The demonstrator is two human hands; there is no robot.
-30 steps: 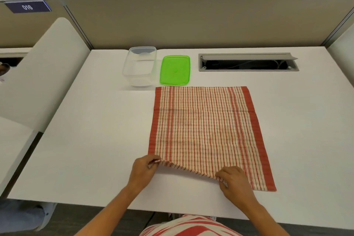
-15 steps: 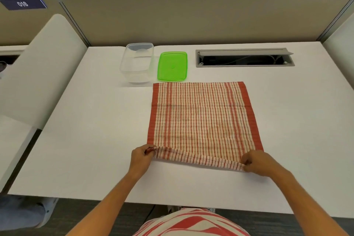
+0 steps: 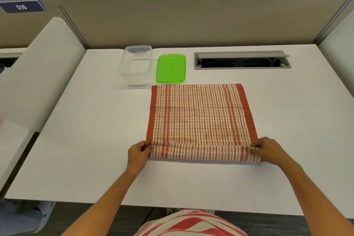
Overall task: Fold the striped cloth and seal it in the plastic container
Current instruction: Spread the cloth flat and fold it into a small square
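Observation:
The striped cloth (image 3: 201, 117), cream with red stripes and red side borders, lies flat on the white table (image 3: 86, 140). Its near edge is lifted and turned over into a narrow band. My left hand (image 3: 138, 153) pinches the near left corner of the cloth. My right hand (image 3: 268, 149) pinches the near right corner. Beyond the cloth's far left corner stands the clear plastic container (image 3: 136, 64), open and with nothing in it. The green lid (image 3: 171, 68) lies flat beside it on the right, just touching the cloth's far edge.
A grey cable slot (image 3: 241, 60) with its flap up is set into the table at the back right. A beige partition (image 3: 182, 19) closes the far side. White side panels stand at the left and right.
My right hand has shifted right to the cloth's near right corner. Both hands have raised the near edge and turned it away from me into an even band.

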